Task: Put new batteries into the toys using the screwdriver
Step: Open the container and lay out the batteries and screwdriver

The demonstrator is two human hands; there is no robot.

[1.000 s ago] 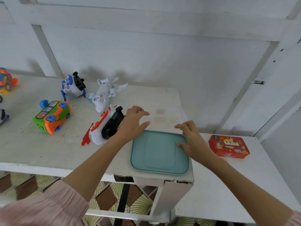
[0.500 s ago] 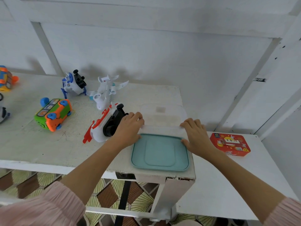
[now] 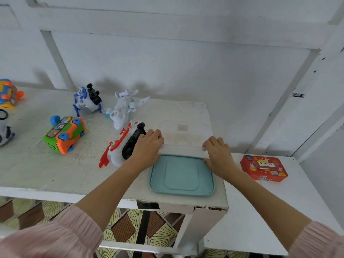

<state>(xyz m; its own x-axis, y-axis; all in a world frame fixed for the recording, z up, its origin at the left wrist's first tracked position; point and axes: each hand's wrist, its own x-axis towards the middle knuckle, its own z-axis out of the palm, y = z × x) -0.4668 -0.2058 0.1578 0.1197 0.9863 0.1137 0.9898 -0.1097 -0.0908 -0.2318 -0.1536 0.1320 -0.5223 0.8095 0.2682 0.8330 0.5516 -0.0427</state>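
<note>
Head view: we have both hands on a clear plastic container sitting on the white counter. Left hand grips the container's left end, fingers curled over its rim. Right hand grips the right end the same way, thumb down against the near wall. Container is see-through; we can't tell what's inside.

Teal lid lies flat on the counter just in front of the container, between our wrists, right thumb touching its far right corner.

Toys, all on the counter:
- white-and-red toy with a black underside, on its side, touching the back of the left hand
- white plane, beyond the left hand, near the red-and-white one
- blue-and-white toy with black wheels, further out to the left of the plane
- green-and-orange toy with blue wheels, tipped over, well to the left of the left hand
- orange-and-blue toy and a white one, far left, cut off by the frame edge

Red printed box sits on a lower white surface, just right of the right hand.

Pink sleeves cover both forearms near the elbows. Screwdriver and batteries not identifiable in this view.
</note>
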